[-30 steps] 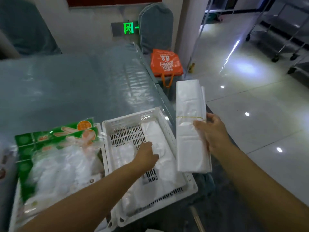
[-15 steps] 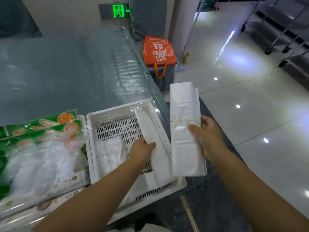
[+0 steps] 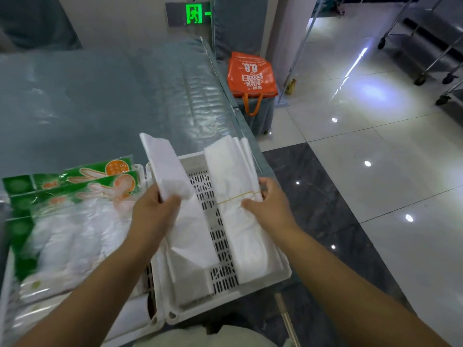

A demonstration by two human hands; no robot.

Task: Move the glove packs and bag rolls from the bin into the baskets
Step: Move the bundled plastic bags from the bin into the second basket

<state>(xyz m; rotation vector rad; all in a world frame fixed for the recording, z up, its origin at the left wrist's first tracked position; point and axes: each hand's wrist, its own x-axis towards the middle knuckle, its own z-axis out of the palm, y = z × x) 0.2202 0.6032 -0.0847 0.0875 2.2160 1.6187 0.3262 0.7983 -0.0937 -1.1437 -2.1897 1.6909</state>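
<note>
A white slotted basket (image 3: 253,286) sits at the near right corner of the table (image 3: 100,101), which is draped in a clear plastic sheet, and the person is working over it with both hands. The left hand (image 3: 152,214) has its fingers curled round a folded white bag roll (image 3: 167,169), gripping it near the middle so that its far end tilts up and away over the basket's back left corner; the lower part of the same white plastic hangs down onto the basket floor. The right hand (image 3: 270,206) grips a second bag roll (image 3: 240,209), thumb on top and fingers wrapped round its right edge, right where a thin yellow rubber band (image 3: 235,196) cinches it. This roll lies lengthwise along the basket's right side, its near end down inside against the front wall and its far end sticking out past the back rim.

Just left of the basket, touching it, another white basket (image 3: 140,171) is heaped with green-and-orange glove packs (image 3: 67,211), their clear fronts showing white gloves.

Beyond the table's right edge, an orange shopping bag (image 3: 250,76) rests on a covered stool, and a green exit sign (image 3: 194,14) glows low on the wall behind it.
</note>
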